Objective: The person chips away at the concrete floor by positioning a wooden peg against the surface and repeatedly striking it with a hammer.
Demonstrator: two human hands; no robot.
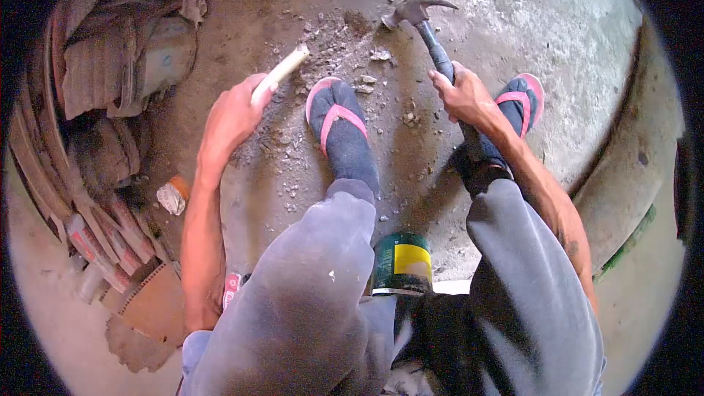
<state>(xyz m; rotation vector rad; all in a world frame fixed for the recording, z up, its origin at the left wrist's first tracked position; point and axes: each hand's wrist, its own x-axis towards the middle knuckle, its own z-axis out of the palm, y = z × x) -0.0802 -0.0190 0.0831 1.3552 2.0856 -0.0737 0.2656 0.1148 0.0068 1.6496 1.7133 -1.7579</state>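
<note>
My left hand is closed around a pale stick-like piece, which points up and to the right over the dusty floor. In my right hand is a claw hammer, gripped by its dark handle with the metal head raised toward the top of the view. Broken bits of rubble lie on the floor between the stick and the hammer head.
My feet in dark socks and pink flip-flops rest on the floor. A green and yellow can stands between my legs. Cardboard and scrap are piled at the left. A curved grey object lies at the right.
</note>
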